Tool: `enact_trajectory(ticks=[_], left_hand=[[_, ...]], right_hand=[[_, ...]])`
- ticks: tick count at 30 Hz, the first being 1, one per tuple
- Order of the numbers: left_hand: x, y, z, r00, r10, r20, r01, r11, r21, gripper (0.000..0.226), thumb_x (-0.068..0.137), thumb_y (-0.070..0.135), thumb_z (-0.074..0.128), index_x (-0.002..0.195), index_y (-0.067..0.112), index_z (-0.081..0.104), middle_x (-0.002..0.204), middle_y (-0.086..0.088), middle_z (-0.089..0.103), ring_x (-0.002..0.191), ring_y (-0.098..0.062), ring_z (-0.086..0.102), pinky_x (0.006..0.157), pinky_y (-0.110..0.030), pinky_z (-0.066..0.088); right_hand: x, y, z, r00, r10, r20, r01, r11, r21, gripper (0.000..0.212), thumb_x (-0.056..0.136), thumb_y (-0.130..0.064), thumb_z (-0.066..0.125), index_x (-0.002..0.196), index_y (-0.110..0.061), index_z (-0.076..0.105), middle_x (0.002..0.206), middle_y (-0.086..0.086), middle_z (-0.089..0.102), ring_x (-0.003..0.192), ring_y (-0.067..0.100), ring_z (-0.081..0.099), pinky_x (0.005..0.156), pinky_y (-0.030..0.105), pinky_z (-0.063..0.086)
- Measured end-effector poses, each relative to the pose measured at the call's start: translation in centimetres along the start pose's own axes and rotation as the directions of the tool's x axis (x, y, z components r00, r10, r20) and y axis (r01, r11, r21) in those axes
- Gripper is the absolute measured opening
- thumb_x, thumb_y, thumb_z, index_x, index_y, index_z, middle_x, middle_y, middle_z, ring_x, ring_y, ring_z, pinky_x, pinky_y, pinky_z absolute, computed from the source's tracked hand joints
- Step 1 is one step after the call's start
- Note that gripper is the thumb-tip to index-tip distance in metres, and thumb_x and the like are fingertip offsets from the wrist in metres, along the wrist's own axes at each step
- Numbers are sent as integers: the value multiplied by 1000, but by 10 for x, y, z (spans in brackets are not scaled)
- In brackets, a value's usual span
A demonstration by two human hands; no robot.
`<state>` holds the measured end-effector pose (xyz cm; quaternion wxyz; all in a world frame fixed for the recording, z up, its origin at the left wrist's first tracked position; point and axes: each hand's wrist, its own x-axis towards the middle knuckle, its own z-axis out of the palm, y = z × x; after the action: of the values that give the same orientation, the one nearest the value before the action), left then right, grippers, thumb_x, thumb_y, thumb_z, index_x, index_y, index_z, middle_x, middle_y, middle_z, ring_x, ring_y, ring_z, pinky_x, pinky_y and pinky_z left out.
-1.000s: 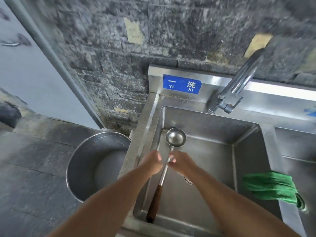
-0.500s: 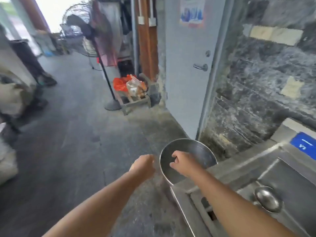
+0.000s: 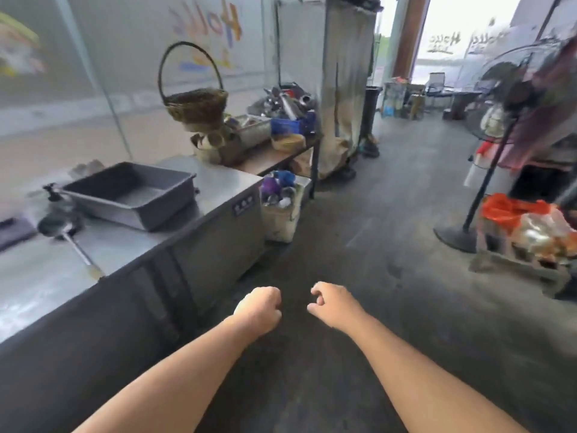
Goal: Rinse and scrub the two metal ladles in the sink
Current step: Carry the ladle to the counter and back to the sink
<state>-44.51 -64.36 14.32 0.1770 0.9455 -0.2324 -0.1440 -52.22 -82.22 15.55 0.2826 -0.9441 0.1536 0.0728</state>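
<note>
A metal ladle [image 3: 67,234] with a long handle lies on the steel counter [image 3: 131,245] at the left, its dark bowl toward the wall. My left hand [image 3: 259,309] and my right hand [image 3: 332,306] hang side by side over the dark floor, to the right of the counter. Both hold nothing; the left is a closed fist, the right has its fingers curled in. The sink and the other ladle are out of view.
A grey rectangular tub [image 3: 131,195] sits on the counter behind the ladle. A wicker basket [image 3: 196,101] and piled metalware [image 3: 281,104] stand on a table further back. A standing fan [image 3: 487,170] and an orange bag [image 3: 515,210] are at the right.
My view has swung left from the sink, past the door and steel basin, round to the room and counter. My hands let go of the ladle left in the sink and are held out bare.
</note>
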Motion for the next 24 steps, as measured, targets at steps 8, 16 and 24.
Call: enact_trajectory(ticks=[8,16,24], left_hand=[[-31,-255,-93,909,-384,-159,369,922,-116,24,89,22,61,113,23,61,110,2,64,97,-21,63,86,-40,57],[-43,-407,-140,747,-631,-209,580,773,-259,23,92,22,61,115,23,60,113,3,64,97,-18,63,89,-35,56],[57,-522,-183,618,-772,-149,611,592,-526,27,83,23,65,109,21,63,109,-2,66,91,-18,66,84,-32,57]], right_hand=[[108,-243,121,914,-313,258,338,939,-57,43,88,-39,61,127,-22,57,113,-2,65,100,18,63,91,35,53],[188,-400,214,756,-475,450,549,835,-41,43,91,-36,60,132,-21,54,121,0,64,107,18,62,97,35,52],[344,-499,282,689,-510,516,565,823,59,37,93,-33,61,126,-20,55,115,2,62,91,15,57,77,24,45]])
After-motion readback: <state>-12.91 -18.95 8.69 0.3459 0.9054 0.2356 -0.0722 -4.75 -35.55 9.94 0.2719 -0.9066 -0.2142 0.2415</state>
